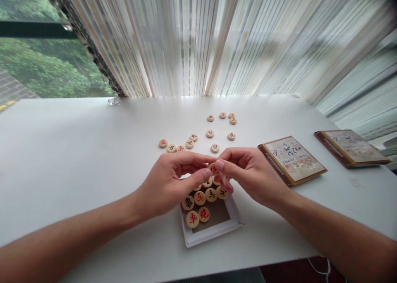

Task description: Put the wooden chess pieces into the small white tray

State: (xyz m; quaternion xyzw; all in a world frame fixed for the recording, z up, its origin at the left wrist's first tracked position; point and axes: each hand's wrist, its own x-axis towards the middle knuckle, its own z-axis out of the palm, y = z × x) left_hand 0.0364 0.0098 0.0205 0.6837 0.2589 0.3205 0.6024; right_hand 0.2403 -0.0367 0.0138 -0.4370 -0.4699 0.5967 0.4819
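Observation:
Both my hands meet over a white open box (214,233) near the table's front edge. Between them is a round Chinese chess piece with a red character (212,168). My left hand (167,181) is closed on its left side, thumb in front and fingers behind. My right hand (248,171) pinches the same piece from the right. Below, the box holds several wooden pieces face up in rows, among them a red piece (192,219) and a black piece (187,202). My fingers hide the box's far rows.
Several loose pieces lie beyond my hands, such as a red one (163,143) and a black one (231,136). Two Chinese chess box lids (293,159) (352,146) rest at the right. A striped curtain (186,43) hangs behind the white table (77,151).

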